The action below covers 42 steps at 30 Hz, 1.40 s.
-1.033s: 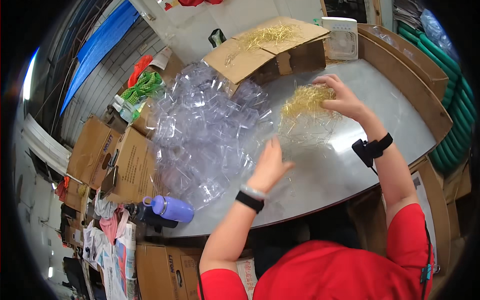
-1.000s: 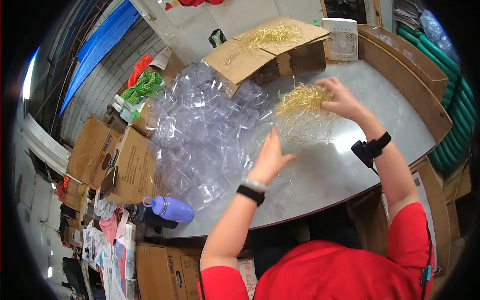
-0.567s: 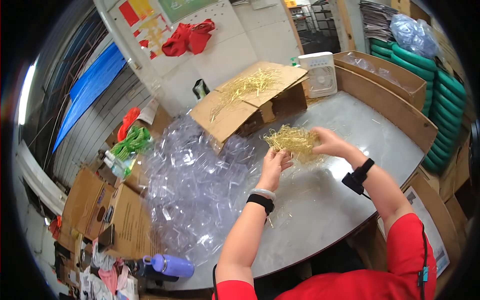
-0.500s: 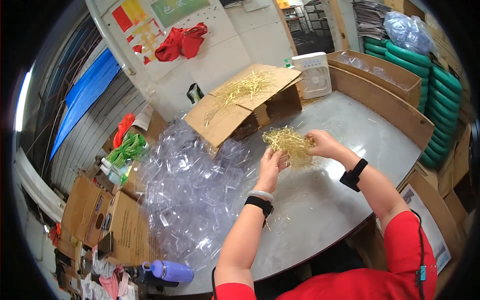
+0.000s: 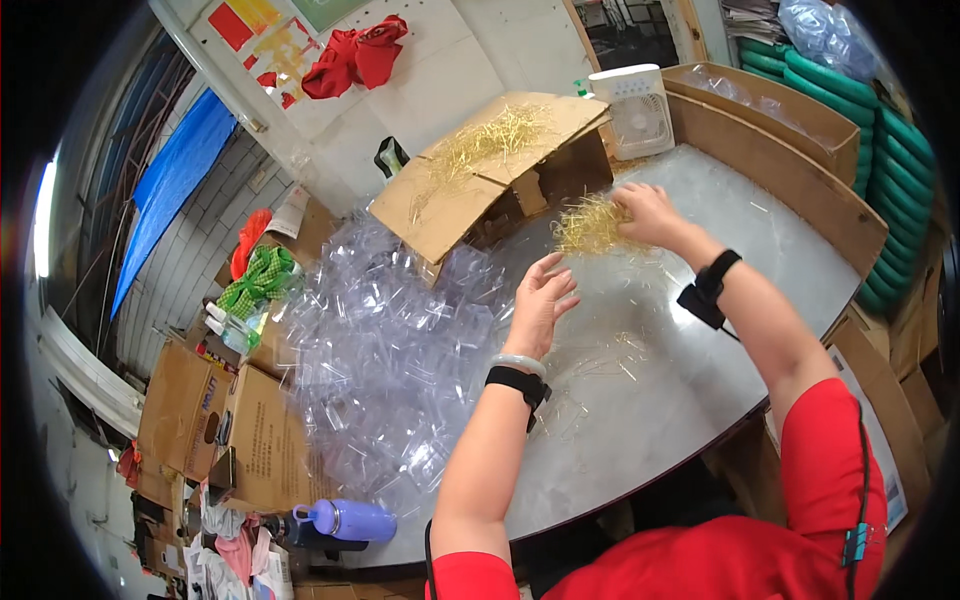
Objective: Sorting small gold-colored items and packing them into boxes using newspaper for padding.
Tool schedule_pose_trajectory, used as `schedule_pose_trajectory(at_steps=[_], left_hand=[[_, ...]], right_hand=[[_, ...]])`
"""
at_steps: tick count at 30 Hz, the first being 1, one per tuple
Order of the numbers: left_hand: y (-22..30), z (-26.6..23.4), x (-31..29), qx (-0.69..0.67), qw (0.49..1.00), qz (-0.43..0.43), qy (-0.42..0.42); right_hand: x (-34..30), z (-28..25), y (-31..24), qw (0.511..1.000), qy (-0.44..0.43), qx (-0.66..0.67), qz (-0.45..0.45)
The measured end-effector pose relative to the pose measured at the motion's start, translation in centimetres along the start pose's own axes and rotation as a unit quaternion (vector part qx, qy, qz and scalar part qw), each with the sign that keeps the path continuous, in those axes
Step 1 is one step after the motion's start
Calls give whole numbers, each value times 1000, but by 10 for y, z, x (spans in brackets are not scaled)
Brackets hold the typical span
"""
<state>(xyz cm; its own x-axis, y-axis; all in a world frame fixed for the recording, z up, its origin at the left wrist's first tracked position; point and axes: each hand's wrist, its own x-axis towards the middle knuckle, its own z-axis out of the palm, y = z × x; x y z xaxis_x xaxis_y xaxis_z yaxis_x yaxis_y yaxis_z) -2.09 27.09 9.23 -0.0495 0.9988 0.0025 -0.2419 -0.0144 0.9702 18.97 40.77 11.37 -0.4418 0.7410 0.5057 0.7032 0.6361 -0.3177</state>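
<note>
My right hand (image 5: pixel 650 214) grips a loose tuft of shiny gold shredded filler (image 5: pixel 590 226) above the far part of the grey table (image 5: pixel 650 400). Its fingers are bent round the near side of the tuft. My left hand (image 5: pixel 542 303) is apart from the filler, its fingers spread and nothing in them. To the left of that hand lies a large heap of clear plastic boxes (image 5: pixel 390 350). Behind the hands stands a tilted cardboard box (image 5: pixel 440 205), with more gold strands (image 5: pixel 495 140) spread on its top. Stray gold bits lie on the table between my arms.
A white fan (image 5: pixel 632 112) stands at the back beside a cardboard barrier (image 5: pixel 780 160) along the table's right edge. A purple bottle (image 5: pixel 355 521) lies at the near left. Cartons (image 5: pixel 265 440) stand left of the heap; green coils (image 5: pixel 895 200) are stacked at the right.
My left hand has let go of the gold filler and opened. My right hand has carried the tuft away, toward the back of the table. The view has shifted slightly.
</note>
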Motion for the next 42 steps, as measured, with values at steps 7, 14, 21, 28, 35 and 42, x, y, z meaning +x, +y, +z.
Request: schedule_pose_trajectory(at_steps=[7, 14, 21, 28, 35, 42], left_hand=[[-1, -10, 8, 118, 993, 2, 19], [-17, -10, 27, 171, 982, 19, 74], [-17, 5, 41, 51, 992, 52, 99], [11, 25, 42, 247, 937, 236, 65], [29, 36, 40, 410, 869, 265, 79], [22, 48, 41, 454, 833, 272, 162]], right_hand=[[19, -6, 6, 977, 182, -47, -98], [26, 33, -26, 940, 330, 69, -39], [-24, 51, -75, 939, 322, 91, 78], [-42, 38, -57, 987, 130, 92, 27], [-14, 23, -16, 953, 296, -1, -59], [-6, -18, -15, 937, 329, 31, -116]])
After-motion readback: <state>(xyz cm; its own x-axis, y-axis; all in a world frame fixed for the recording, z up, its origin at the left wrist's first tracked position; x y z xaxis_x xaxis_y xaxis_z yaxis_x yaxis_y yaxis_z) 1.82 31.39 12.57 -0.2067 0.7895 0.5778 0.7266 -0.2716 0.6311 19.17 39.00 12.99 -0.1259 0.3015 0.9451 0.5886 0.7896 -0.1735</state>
